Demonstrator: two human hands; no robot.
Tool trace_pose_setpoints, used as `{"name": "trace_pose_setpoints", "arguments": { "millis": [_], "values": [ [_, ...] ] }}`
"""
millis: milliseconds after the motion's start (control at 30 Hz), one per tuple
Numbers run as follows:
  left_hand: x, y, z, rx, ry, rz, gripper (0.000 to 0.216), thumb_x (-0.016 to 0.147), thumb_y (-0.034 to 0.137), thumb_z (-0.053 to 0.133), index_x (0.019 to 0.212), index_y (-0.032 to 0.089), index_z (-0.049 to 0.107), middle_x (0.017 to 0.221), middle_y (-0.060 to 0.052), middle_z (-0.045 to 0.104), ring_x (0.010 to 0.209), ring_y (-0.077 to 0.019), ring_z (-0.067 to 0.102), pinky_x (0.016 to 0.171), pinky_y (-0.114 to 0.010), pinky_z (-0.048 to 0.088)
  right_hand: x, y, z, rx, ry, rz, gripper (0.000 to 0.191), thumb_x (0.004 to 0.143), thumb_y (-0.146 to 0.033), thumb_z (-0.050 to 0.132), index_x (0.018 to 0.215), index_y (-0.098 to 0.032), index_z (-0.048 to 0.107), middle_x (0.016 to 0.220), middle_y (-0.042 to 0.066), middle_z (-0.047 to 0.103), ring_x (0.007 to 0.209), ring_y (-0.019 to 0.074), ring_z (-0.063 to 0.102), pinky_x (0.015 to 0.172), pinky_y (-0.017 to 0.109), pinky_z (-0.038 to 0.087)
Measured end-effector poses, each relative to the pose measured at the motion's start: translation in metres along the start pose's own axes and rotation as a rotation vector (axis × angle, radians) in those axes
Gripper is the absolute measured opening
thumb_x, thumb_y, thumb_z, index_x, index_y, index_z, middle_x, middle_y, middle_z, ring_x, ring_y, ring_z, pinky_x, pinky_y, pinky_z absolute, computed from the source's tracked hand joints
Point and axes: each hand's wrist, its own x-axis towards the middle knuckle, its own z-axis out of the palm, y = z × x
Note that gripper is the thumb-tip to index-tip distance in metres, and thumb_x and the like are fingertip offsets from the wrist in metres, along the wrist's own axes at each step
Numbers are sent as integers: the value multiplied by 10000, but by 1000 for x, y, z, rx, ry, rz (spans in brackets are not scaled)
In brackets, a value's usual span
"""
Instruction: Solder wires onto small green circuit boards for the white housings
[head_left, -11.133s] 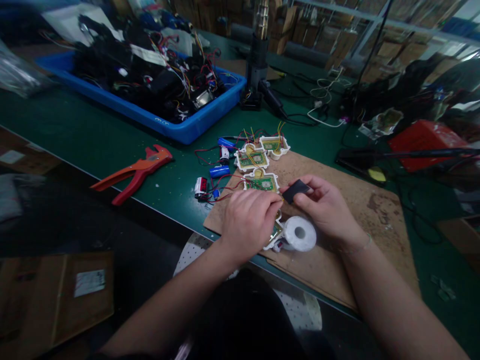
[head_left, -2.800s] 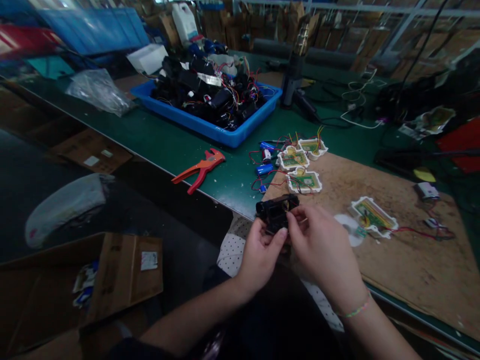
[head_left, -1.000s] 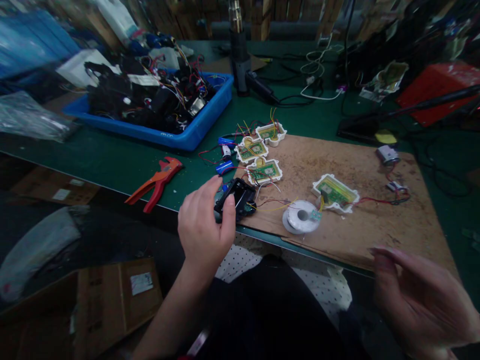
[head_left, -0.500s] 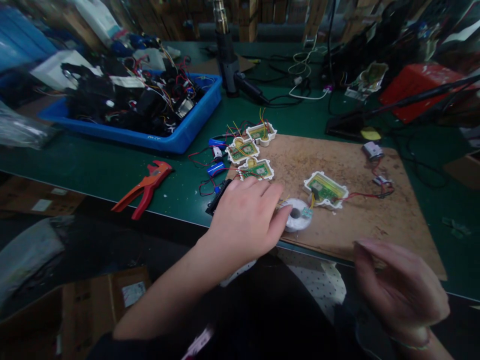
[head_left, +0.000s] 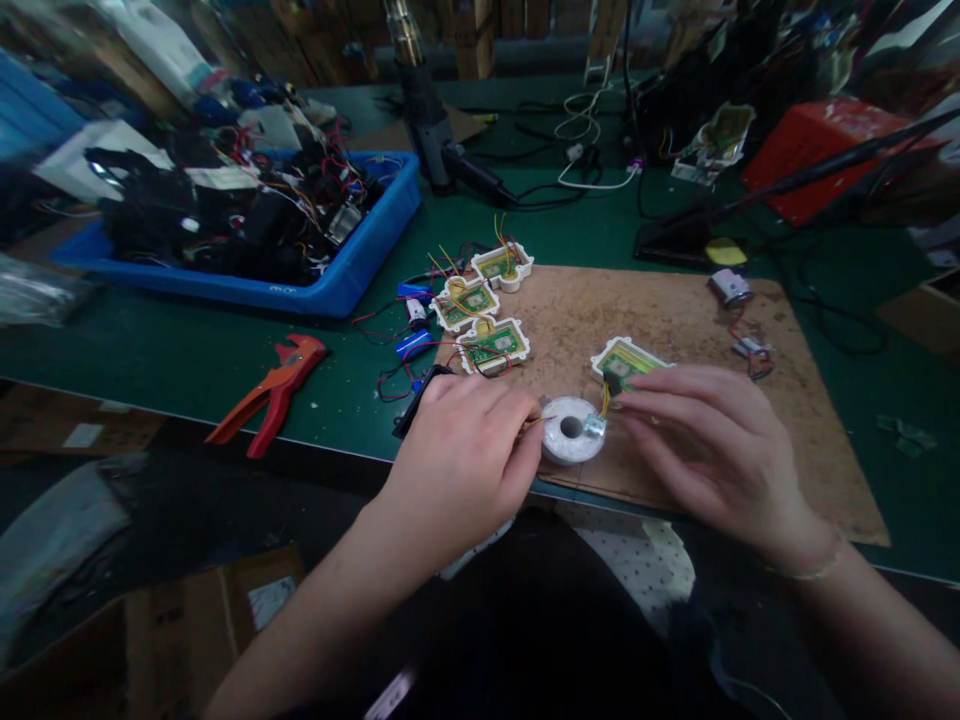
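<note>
My left hand (head_left: 461, 452) lies curled over a black housing (head_left: 415, 402) at the front edge of the brown work board (head_left: 697, 325). Its fingertips meet at a thin yellow wire beside a white solder spool (head_left: 559, 445). My right hand (head_left: 705, 450) reaches in from the right, fingers stretched toward the spool. Its index finger touches a white housing with a green circuit board (head_left: 624, 357), and nothing shows between its fingers. A red wire runs from that housing to small parts (head_left: 750, 350) at the right.
Three more white housings with green boards (head_left: 480, 300) and blue batteries (head_left: 412, 342) lie left of the board. Red-orange wire strippers (head_left: 270, 390) rest on the green table. A blue bin (head_left: 352, 280) of black parts, a black tool (head_left: 427, 120) and a red box (head_left: 817, 150) stand behind.
My right hand has come up from my lap onto the board beside the spool. My left hand has curled its fingers over the black housing it set down.
</note>
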Motion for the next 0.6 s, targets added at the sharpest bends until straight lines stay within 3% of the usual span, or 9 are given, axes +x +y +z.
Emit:
{"name": "trace_pose_setpoints", "arguments": {
  "millis": [233,433,600],
  "values": [
    [2,-5,3,-127,161,-37,98,936,228,573,866,188,629,802,-17,665,796,-200,600,783,-394,381,33,25,7,194,-253,-94,269,864,-235,740,1128,-253,696,1220,42,693,1230,226,602,1072,407,482],
    [3,-9,21,-414,293,-139,73,906,204,638,837,184,627,752,20,634,719,-136,583,711,-322,419,42,22,17,344,-299,31,132,860,-268,746,977,-242,690,1066,21,701,1126,197,626,1025,373,481],
    [3,-9,37,-498,360,-183,54,895,232,697,863,198,669,739,35,643,686,-118,575,708,-302,433,48,20,19,339,-314,100,129,843,-267,761,932,-227,676,1003,23,690,1023,190,626,948,366,474]
  ]
}}
